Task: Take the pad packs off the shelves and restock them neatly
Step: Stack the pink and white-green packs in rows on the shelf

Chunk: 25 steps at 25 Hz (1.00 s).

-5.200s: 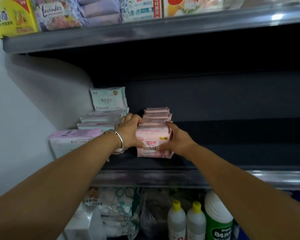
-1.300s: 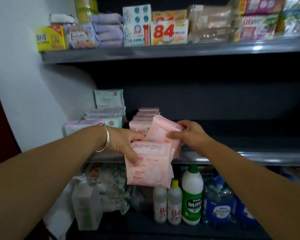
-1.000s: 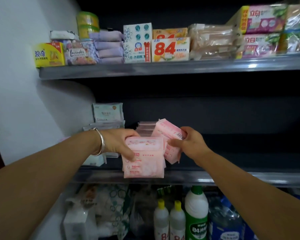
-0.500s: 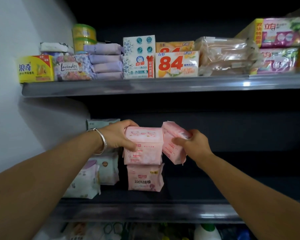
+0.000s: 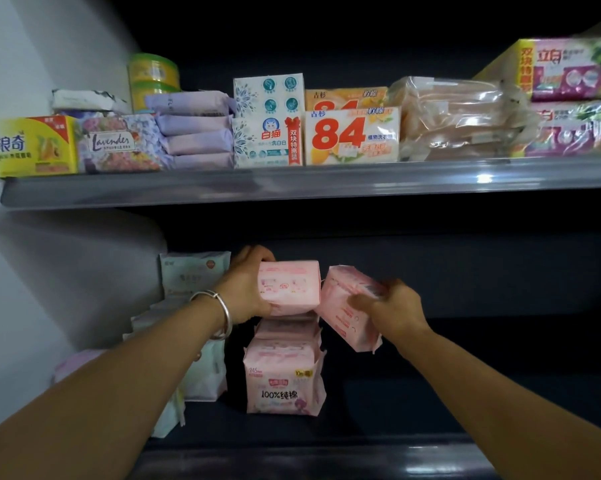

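My left hand (image 5: 245,287) grips a pink pad pack (image 5: 289,287) held level above a row of pink packs (image 5: 284,374) that stands on the dark middle shelf (image 5: 430,403). My right hand (image 5: 392,308) holds a second pink pack (image 5: 349,308), tilted, just right of the first and touching it. Pale green and white pad packs (image 5: 195,271) are lined up to the left of the pink row, partly hidden by my left arm.
The upper shelf (image 5: 292,183) carries soap boxes, lavender packs (image 5: 195,133), a yellow box (image 5: 32,145) and clear bags. A white wall (image 5: 32,271) closes the left side. The middle shelf right of the pink row is dark and bare.
Both hands lifted the two pink packs from below shelf level up above the pink row. The view tilted upward, so the bottles on the lower shelf dropped out of sight.
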### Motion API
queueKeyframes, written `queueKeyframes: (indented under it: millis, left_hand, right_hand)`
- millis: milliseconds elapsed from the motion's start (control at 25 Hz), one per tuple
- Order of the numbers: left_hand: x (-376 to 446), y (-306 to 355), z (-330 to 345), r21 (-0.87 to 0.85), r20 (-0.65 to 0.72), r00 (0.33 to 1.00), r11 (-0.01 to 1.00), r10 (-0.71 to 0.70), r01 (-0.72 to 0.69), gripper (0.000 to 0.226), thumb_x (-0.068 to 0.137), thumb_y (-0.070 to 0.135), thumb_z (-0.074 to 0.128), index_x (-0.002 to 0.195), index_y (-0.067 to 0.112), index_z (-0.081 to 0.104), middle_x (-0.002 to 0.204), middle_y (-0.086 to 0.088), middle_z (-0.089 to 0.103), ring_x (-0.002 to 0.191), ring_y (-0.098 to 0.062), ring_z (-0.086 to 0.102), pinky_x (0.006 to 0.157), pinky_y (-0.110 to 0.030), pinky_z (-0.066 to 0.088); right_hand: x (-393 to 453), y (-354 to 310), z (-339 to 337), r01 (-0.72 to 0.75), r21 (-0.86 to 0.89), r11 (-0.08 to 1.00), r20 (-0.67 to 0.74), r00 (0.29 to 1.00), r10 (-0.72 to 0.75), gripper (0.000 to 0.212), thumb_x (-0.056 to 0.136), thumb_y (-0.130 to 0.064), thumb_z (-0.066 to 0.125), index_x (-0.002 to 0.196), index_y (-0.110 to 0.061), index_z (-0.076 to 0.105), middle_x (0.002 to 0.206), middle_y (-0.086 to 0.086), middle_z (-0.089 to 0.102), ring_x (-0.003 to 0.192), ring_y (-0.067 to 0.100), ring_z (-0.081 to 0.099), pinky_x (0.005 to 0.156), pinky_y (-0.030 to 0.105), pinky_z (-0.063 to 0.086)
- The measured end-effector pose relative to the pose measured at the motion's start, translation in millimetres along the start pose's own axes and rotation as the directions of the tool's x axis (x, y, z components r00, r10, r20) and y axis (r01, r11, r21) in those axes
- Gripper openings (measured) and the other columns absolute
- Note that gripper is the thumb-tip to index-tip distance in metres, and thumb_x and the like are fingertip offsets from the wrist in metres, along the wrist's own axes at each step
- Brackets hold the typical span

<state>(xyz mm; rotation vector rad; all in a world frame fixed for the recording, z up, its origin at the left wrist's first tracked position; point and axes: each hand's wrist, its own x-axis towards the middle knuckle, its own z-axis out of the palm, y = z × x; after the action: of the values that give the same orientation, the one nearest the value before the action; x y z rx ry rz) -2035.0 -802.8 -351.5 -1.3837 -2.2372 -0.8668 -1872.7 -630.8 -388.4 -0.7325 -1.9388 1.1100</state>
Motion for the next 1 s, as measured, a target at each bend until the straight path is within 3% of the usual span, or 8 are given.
queueKeyframes:
  millis: [240, 320, 440, 600, 680, 760, 880, 1000]
  left_hand:
    - [-3, -8, 23, 0.155, -0.127, 0.975, 0.974, 0.183, -0.163, 0.058, 0.059, -0.003, 0.073, 0.111, 0.006, 0.049, 0.113, -0.008, 0.043, 0.105, -0.024, 0.042, 0.086, -0.032, 0.042]
    - [-5, -12, 28, 0.237, -0.145, 0.951, 0.942, 0.275, -0.236, 0.067, 0.053, -0.006, 0.077, 0.11, 0.011, 0.046, 0.114, -0.009, 0.043, 0.103, -0.028, 0.048, 0.084, -0.042, 0.049]
    - [-10, -16, 36, 0.311, -0.181, 0.924, 0.911, 0.337, -0.271, 0.077, 0.051, -0.003, 0.081, 0.112, 0.021, 0.041, 0.127, -0.006, 0.033, 0.108, -0.035, 0.051, 0.088, -0.044, 0.051]
    - [-11, -17, 43, 0.131, -0.161, 0.975, 0.982, 0.155, -0.134, 0.068, 0.072, -0.007, 0.066, 0.123, 0.026, 0.036, 0.153, -0.003, 0.013, 0.128, -0.026, 0.041, 0.099, -0.028, 0.04]
    - [-11, -16, 43, 0.057, -0.109, 0.986, 0.991, 0.129, -0.124, 0.071, 0.072, -0.005, 0.067, 0.127, 0.025, 0.033, 0.152, 0.003, 0.012, 0.129, -0.019, 0.039, 0.098, -0.023, 0.04]
    - [-11, -9, 40, -0.155, -0.057, 0.997, 0.986, 0.047, -0.055, 0.077, 0.072, 0.007, 0.076, 0.134, 0.02, 0.032, 0.144, 0.008, 0.023, 0.124, -0.011, 0.04, 0.095, -0.018, 0.037]
    - [-5, 4, 35, -0.515, -0.164, 0.971, 0.855, -0.175, 0.067, 0.06, 0.086, 0.021, 0.064, 0.137, 0.018, 0.033, 0.128, 0.008, 0.042, 0.113, -0.01, 0.049, 0.081, -0.01, 0.04]
    - [9, 0, 34, -0.683, -0.21, 0.887, 0.711, -0.411, 0.167, 0.07, 0.085, 0.014, 0.065, 0.144, 0.014, 0.028, 0.138, -0.001, 0.037, 0.118, -0.012, 0.042, 0.093, -0.023, 0.041]
  right_hand:
    - [7, 7, 3, -0.003, 0.048, 0.999, -0.03, 1.0, 0.005, 0.047, 0.075, -0.021, 0.076, 0.114, -0.006, 0.054, 0.112, 0.01, 0.059, 0.101, 0.027, 0.061, 0.085, 0.04, 0.055]
    - [7, 7, 6, -0.024, 0.095, 0.995, -0.018, 0.999, 0.026, 0.046, 0.077, -0.018, 0.076, 0.115, -0.007, 0.053, 0.113, 0.009, 0.059, 0.101, 0.026, 0.061, 0.084, 0.038, 0.055]
    - [8, 7, 12, -0.039, 0.13, 0.991, -0.006, 0.999, 0.04, 0.046, 0.076, -0.017, 0.076, 0.115, -0.007, 0.053, 0.113, 0.009, 0.059, 0.102, 0.026, 0.061, 0.086, 0.04, 0.055]
    - [8, 9, 19, -0.032, 0.158, 0.987, -0.006, 0.999, 0.033, 0.043, 0.077, -0.014, 0.075, 0.113, -0.008, 0.052, 0.113, 0.008, 0.058, 0.101, 0.025, 0.06, 0.085, 0.038, 0.054]
    - [7, 10, 20, -0.022, 0.169, 0.985, -0.013, 1.0, 0.025, 0.04, 0.078, -0.012, 0.075, 0.11, -0.008, 0.052, 0.112, 0.008, 0.057, 0.098, 0.023, 0.059, 0.08, 0.034, 0.054]
    - [8, 12, 22, -0.003, 0.166, 0.986, -0.026, 1.0, 0.007, 0.041, 0.078, -0.012, 0.075, 0.112, -0.006, 0.053, 0.113, 0.009, 0.057, 0.099, 0.024, 0.06, 0.078, 0.033, 0.053]
    - [11, 15, 25, 0.046, 0.154, 0.987, -0.043, 0.998, -0.039, 0.044, 0.077, -0.014, 0.075, 0.114, -0.007, 0.053, 0.114, 0.009, 0.057, 0.102, 0.026, 0.061, 0.082, 0.037, 0.055]
    - [15, 20, 29, 0.083, 0.106, 0.991, -0.061, 0.995, -0.077, 0.05, 0.074, -0.02, 0.077, 0.116, -0.009, 0.052, 0.116, 0.008, 0.055, 0.108, 0.027, 0.057, 0.089, 0.045, 0.053]
